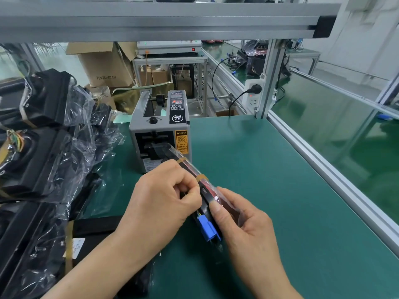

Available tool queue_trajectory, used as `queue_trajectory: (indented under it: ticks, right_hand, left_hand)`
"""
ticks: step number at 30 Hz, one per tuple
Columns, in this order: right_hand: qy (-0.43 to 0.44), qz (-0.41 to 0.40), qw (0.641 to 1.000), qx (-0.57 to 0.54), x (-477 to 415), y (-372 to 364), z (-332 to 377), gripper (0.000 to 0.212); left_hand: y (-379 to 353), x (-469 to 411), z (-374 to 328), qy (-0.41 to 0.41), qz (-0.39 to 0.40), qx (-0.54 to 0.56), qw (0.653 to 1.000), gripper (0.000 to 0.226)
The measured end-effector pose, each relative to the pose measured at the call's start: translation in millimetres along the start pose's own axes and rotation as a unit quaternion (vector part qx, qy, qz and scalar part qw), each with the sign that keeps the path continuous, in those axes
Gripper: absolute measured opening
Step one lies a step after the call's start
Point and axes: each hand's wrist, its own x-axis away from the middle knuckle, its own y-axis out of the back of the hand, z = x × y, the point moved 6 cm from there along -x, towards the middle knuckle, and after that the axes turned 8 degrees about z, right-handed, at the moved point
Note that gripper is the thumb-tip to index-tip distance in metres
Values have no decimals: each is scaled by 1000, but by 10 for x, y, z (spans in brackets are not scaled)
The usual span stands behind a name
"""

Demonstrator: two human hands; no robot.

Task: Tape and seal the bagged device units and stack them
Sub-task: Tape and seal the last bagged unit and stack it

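A long, narrow bagged device unit (204,200) is held just above the desk (280,190), near the middle of the view, with its far end close to the outlet of the tape dispenser (159,130). The unit is black and hard-edged, wrapped in thin, glossy, crinkled clear plastic, and is crossed by two tan tape bands (201,177). A blocky blue connector (207,228) shows at its near end.

The left hand (164,199) is curled, its fingertips pinching at the left edge of the unit beside the nearer tape band. The right hand (244,216) grips the unit from the right, with the thumb pressed flat on the black face and the fingers curled behind the plastic.

The desk is covered by a smooth, matte green mat and is edged with ribbed aluminium rail. The tape dispenser is a grey, boxy metal machine with a black knob, a button panel and a yellow caution label (181,141).

On the left, a stack of bagged units (43,152) is laid, black bodies in wrinkled, reflective clear bags, some banded with tan tape; coloured wires are seen in one bag.

An aluminium frame beam (164,20) runs overhead. A white power socket (253,93) with a black plug is fixed to a post at the far right. Beyond the desk, brown cardboard boxes (103,67) are stacked on a glossy green floor; their contents cannot be seen.
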Motion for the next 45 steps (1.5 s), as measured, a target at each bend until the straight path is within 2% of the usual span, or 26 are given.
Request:
queue_trajectory:
  ticks: [4,9,14,18,23,28,33,40,45]
  right_hand:
    - [-2,2,1000,12,-2,3,11,34]
    - [-3,2,1000,16,-2,11,-2,32]
    - [-8,2,1000,10,-1,6,-6,32]
    - [-10,2,1000,6,15,-3,-1,32]
    - [-9,0,1000,2,16,-6,-6,32]
    - [-4,5,1000,4,13,-14,5,32]
    - [-9,3,1000,1,11,-12,-25,23]
    - [-10,5,1000,3,8,-1,-46,21]
    - [-6,3,1000,17,-2,18,-40,24]
  left_hand:
    - [29,3,-43,-6,-4,11,1000,21]
    - [35,3,-188,-58,14,-90,994,21]
    - [160,7,-261,-53,-22,-135,989,21]
    - [147,-15,-336,-64,-37,-236,969,21]
    - [32,0,-416,-155,-43,-317,935,33]
    - [2,48,-358,-144,-56,-295,943,26]
    - [19,31,-304,-81,-23,-253,964,26]
    - [-12,51,-315,-76,5,-218,973,24]
    - [111,112,-230,-35,-21,-104,994,24]
